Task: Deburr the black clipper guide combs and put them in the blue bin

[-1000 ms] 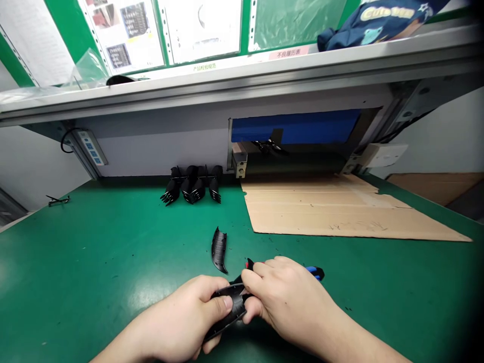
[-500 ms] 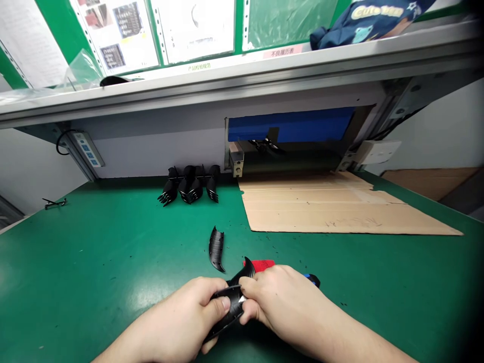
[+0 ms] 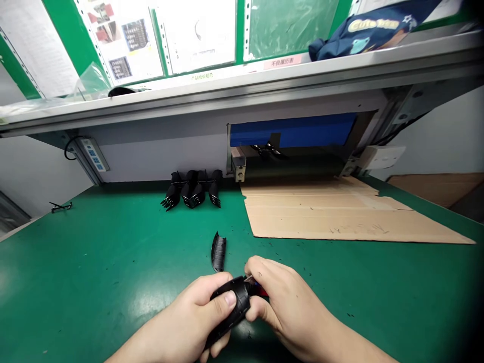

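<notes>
My left hand (image 3: 202, 312) grips a curved black plastic shell (image 3: 241, 292), thumb pressed on its ribbed inner face and fingers beneath. Against the shell's far right end, my right hand (image 3: 282, 292) is closed round a knife (image 3: 249, 279). Its small metal blade tip touches or nearly touches the shell's edge; a bit of red and blue shows beside it, and most of the handle is hidden by the hand. Just beyond my hands, a second curved black shell (image 3: 218, 252) lies on the green tabletop (image 3: 113, 282).
Several joined black plastic parts (image 3: 192, 189) stand at the back. A flat cardboard sheet (image 3: 325, 217) lies right of them, before an opening with a blue flap (image 3: 295, 131). A metal-edged shelf (image 3: 242, 98) crosses above. Small black scraps are scattered around.
My left hand has turned the shell a little and raised it. My right hand has shifted the blade to the shell's far end. The view has tilted slightly upward.
</notes>
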`<state>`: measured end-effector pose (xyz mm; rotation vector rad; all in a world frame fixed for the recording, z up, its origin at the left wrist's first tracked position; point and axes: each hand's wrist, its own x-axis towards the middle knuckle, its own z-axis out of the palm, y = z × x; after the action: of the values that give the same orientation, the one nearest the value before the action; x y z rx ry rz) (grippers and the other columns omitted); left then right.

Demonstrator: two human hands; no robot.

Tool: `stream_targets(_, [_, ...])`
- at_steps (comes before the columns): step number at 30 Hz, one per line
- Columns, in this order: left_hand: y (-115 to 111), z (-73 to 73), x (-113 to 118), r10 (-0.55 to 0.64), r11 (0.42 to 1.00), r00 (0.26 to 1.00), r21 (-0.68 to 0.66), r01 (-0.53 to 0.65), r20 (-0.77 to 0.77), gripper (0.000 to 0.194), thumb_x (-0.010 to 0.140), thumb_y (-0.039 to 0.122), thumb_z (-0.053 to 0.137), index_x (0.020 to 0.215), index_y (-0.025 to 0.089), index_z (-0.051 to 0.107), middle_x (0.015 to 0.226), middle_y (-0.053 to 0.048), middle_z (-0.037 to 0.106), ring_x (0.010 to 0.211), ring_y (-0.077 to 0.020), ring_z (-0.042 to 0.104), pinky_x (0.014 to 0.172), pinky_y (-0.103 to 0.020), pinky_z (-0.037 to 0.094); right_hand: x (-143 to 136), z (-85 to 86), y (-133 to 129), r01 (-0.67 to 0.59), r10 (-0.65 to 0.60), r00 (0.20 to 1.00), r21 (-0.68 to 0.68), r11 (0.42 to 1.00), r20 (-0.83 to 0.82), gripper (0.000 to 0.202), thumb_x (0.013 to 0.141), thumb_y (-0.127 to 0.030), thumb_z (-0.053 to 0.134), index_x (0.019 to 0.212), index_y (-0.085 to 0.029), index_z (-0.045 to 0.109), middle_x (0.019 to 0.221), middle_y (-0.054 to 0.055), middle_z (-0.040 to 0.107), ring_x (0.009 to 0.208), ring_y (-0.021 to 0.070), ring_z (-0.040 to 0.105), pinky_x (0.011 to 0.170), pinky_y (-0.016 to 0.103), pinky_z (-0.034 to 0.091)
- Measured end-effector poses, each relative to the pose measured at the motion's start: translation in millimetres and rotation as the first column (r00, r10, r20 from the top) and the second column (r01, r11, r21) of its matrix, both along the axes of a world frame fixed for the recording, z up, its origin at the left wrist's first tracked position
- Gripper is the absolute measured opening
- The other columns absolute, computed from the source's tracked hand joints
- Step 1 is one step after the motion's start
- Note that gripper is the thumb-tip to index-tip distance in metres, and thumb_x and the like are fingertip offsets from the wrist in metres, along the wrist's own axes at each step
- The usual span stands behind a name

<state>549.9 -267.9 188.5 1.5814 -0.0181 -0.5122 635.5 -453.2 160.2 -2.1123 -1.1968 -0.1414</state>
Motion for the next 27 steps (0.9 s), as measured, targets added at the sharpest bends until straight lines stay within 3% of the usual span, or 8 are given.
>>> stream_targets(6, [-0.7, -0.8, -0.6, -0.004, 0.998, 1.000, 0.067, 0.002, 0.021, 0.038, 0.093, 0.054, 0.040, 0.099, 0.018, 0.052, 0.051, 0.006, 0.042, 0.040, -0.0065, 0.031, 0.037, -0.015, 0.028, 1.3, 4.0, -2.7, -0.123, 0.110, 0.984, -0.084, 0.989, -0.137, 0.064, 0.087, -0.078, 0.012, 0.070, -0.020, 0.035, 0.065, -0.001, 0.045, 0.058, 0.0143, 0.039, 0.056, 0.026, 0.030])
stream_targets(9, [-1.0, 0.2, 0.4, -0.002, 0.993, 1.000, 0.115, 0.000, 0.016, 0.034, 0.093, 0.051, 0.041, 0.096, 0.019, 0.051, 0.054, 0.005, 0.044, 0.044, -0.0078, 0.035, 0.040, -0.016, 0.029, 4.9, 18.1, -11.5, -0.337, 0.294, 0.878, -0.052, 0.940, -0.377, 0.061, 0.091, -0.074, 0.019, 0.068, -0.020, 0.035, 0.063, -0.003, 0.038, 0.056, 0.0118, 0.035, 0.054, 0.024, 0.029])
stream_targets(11, [1.1, 1.5, 3.6, 0.031, 0.983, 0.996, 0.179, -0.045, 0.085, 0.031, 0.093, 0.048, 0.041, 0.092, 0.019, 0.051, 0.057, 0.004, 0.048, 0.048, -0.0084, 0.039, 0.044, -0.017, 0.031, 9.4, 25.3, -18.8, -0.389, 0.364, 0.789, 0.056, 0.920, -0.495, 0.060, 0.092, -0.073, 0.023, 0.066, -0.019, 0.032, 0.061, -0.004, 0.029, 0.055, 0.0110, 0.028, 0.052, 0.023, 0.026])
stream_targets(13, [5.8, 2.8, 9.8, 0.096, 0.972, 0.978, 0.192, -0.132, 0.186, 0.029, 0.095, 0.045, 0.040, 0.090, 0.018, 0.050, 0.063, 0.002, 0.053, 0.053, -0.0091, 0.043, 0.051, -0.019, 0.035, 16.1, 27.9, -26.1, -0.337, 0.360, 0.774, 0.143, 0.931, -0.521, 0.062, 0.090, -0.076, 0.021, 0.066, -0.020, 0.029, 0.060, -0.005, 0.025, 0.054, 0.0110, 0.024, 0.050, 0.024, 0.023])
stream_targets(15, [12.9, 3.5, 17.9, 0.203, 0.963, 0.948, 0.125, -0.239, 0.247, 0.026, 0.095, 0.042, 0.037, 0.095, 0.018, 0.047, 0.075, -0.001, 0.060, 0.062, -0.0111, 0.052, 0.062, -0.022, 0.041, 24.3, 26.7, -32.4, -0.258, 0.297, 0.827, 0.147, 0.955, -0.478, 0.063, 0.089, -0.078, 0.018, 0.066, -0.020, 0.030, 0.060, -0.004, 0.027, 0.054, 0.0114, 0.024, 0.050, 0.024, 0.024])
stream_targets(19, [27.7, 0.7, 37.6, 0.376, 0.881, 0.887, 0.195, -0.432, 0.268, 0.032, 0.093, 0.044, 0.035, 0.113, 0.020, 0.044, 0.089, -0.003, 0.059, 0.071, -0.0131, 0.055, 0.063, -0.024, 0.039, 37.7, 20.8, -39.2, -0.050, 0.039, 0.974, -0.044, 0.998, -0.222, 0.040, 0.095, -0.057, 0.043, 0.078, -0.020, 0.045, 0.071, -0.001, 0.048, 0.064, 0.0146, 0.043, 0.058, 0.025, 0.032])
stream_targets(22, [34.3, -9.5, 57.9, 0.358, 0.807, 0.879, 0.369, -0.461, 0.315, 0.037, 0.089, 0.049, 0.045, 0.110, 0.020, 0.052, 0.081, -0.001, 0.056, 0.066, -0.0143, 0.052, 0.059, -0.024, 0.034, 40.1, 18.1, -38.8, 0.077, -0.083, 0.996, -0.138, 0.987, -0.034, 0.009, 0.097, -0.030, 0.046, 0.097, -0.023, 0.052, 0.093, 0.002, 0.059, 0.081, 0.0172, 0.055, 0.069, 0.028, 0.040])
stream_targets(27, [34.8, -37.7, 96.0, 0.279, 0.661, 0.873, 0.580, -0.477, 0.400, 0.026, 0.074, 0.038, 0.068, 0.083, 0.015, 0.061, 0.076, -0.005, 0.061, 0.070, -0.0180, 0.054, 0.062, -0.027, 0.034, 35.8, 15.9, -37.2, 0.106, -0.105, 0.994, -0.141, 0.984, 0.013, 0.015, 0.096, -0.022, 0.046, 0.081, -0.021, 0.048, 0.080, -0.001, 0.060, 0.070, 0.0160, 0.056, 0.060, 0.026, 0.040])
